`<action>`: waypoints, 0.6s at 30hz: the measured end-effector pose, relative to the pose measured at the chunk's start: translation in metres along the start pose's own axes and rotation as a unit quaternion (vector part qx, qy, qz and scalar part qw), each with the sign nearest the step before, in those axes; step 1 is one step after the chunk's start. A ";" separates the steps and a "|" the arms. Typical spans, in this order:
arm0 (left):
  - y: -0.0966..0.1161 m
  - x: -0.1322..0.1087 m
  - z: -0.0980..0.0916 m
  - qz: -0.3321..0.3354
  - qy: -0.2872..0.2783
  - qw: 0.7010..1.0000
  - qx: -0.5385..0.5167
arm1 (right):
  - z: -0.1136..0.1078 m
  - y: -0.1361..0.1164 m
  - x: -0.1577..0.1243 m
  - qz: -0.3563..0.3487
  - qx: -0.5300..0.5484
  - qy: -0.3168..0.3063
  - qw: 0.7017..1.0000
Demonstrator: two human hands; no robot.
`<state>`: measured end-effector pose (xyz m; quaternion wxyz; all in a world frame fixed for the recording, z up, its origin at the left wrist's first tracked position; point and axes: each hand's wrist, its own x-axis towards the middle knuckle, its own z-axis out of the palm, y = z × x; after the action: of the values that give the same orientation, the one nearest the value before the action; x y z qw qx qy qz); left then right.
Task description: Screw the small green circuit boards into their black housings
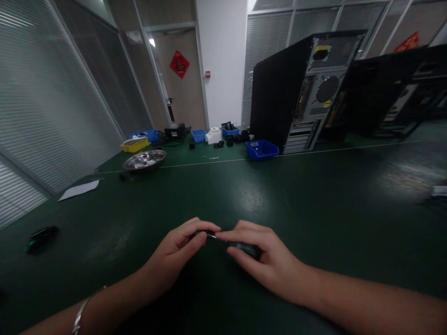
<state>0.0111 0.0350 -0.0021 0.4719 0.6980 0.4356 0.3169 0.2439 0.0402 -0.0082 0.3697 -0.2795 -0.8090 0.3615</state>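
Observation:
My left hand (176,256) and my right hand (263,258) meet over the near part of the dark green table (314,204). Both grip a small black object (248,250). The right fingers wrap its thicker dark end. The left thumb and forefinger pinch its thin front end, where a short light-coloured tip (211,235) shows. Most of the object is hidden by the fingers. A thin bracelet (81,312) circles my left wrist.
Two black computer towers (300,93) (394,88) stand at the far right. Nearby lie a blue bin (261,150), more blue bins, a yellow tray (134,144), a metal bowl (145,160), a white paper (79,190) and a dark device (40,238) at the left.

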 end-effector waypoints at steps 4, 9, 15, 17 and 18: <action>0.005 0.000 -0.001 -0.022 0.030 0.999 -0.022 | -0.001 0.001 0.001 0.011 0.012 0.055 0.998; 0.010 -0.005 0.003 -0.009 -0.095 0.989 0.115 | -0.001 0.002 0.002 0.020 0.012 0.077 0.997; 0.004 -0.003 0.007 0.081 -0.163 0.955 0.236 | -0.002 0.001 0.001 0.017 0.009 0.056 0.998; 0.000 -0.001 0.005 0.098 -0.153 0.949 0.258 | -0.002 0.001 0.001 0.013 0.008 0.056 0.998; -0.002 0.000 0.004 0.103 -0.151 0.945 0.271 | -0.002 0.001 0.001 0.012 0.007 0.055 0.998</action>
<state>0.0142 0.0342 -0.0057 0.2902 0.8799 0.3548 0.1249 0.2449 0.0422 -0.0078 0.4114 -0.3063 -0.7812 0.3559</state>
